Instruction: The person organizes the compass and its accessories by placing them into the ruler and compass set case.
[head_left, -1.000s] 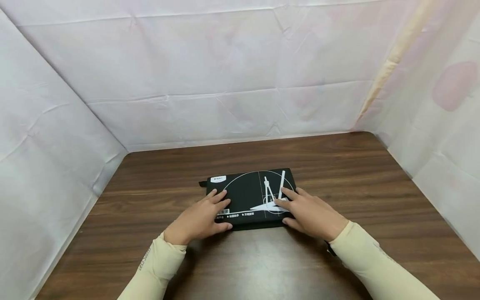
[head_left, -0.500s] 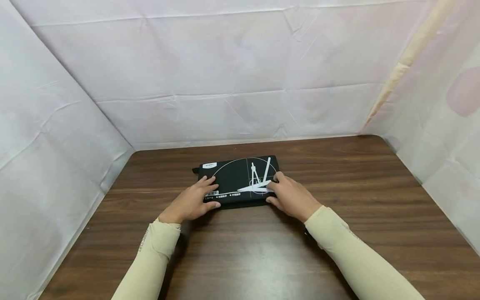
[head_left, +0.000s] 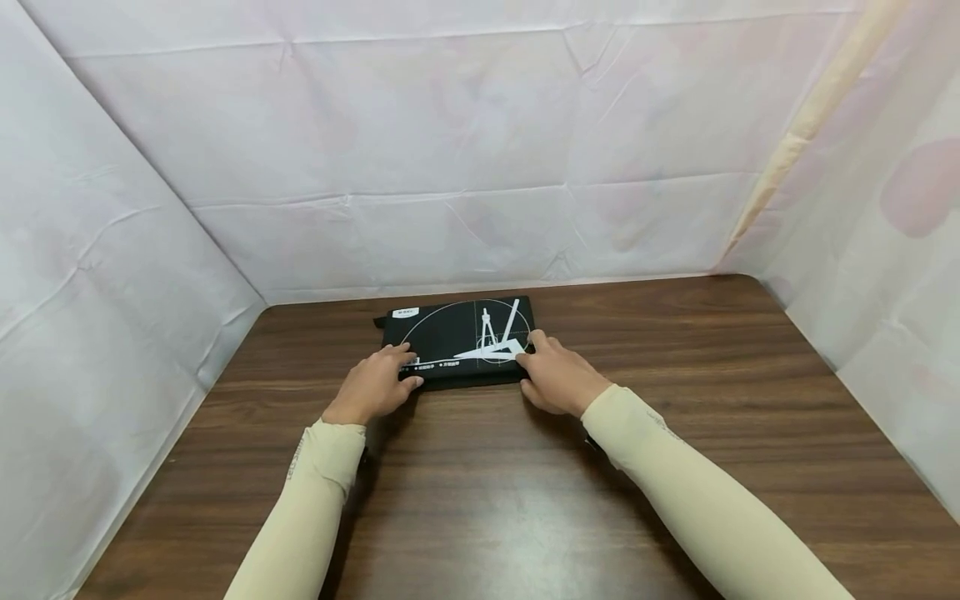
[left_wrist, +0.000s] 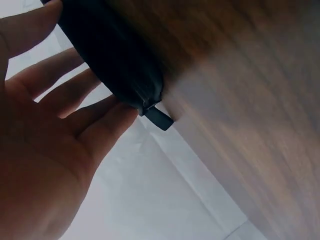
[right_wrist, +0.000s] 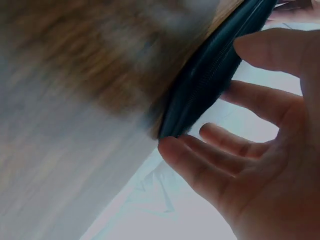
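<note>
A flat black zippered case (head_left: 450, 333), printed with a white compass, set square and ruler, lies on the table near its far edge. At its left near corner, my left hand (head_left: 372, 386) touches it with spread fingers, the thumb along the near side. The right hand (head_left: 561, 375) rests against the right near corner, fingertips at the side and thumb at the near edge. In the left wrist view, a short pull tab (left_wrist: 159, 118) sticks out from the case's end. The right wrist view shows a zipper (right_wrist: 205, 77) running along the case's side.
The brown wood-grain table (head_left: 480, 483) has a glossy patch of light near the front. Pale sheeting (head_left: 450, 150) stands behind it and at both sides. A cream-coloured strip (head_left: 787, 158) runs down the sheeting at the right rear.
The case has slid away from me and to the left, with both hands moving along at its sides. My right fingers have shifted from the case's top to its right edge.
</note>
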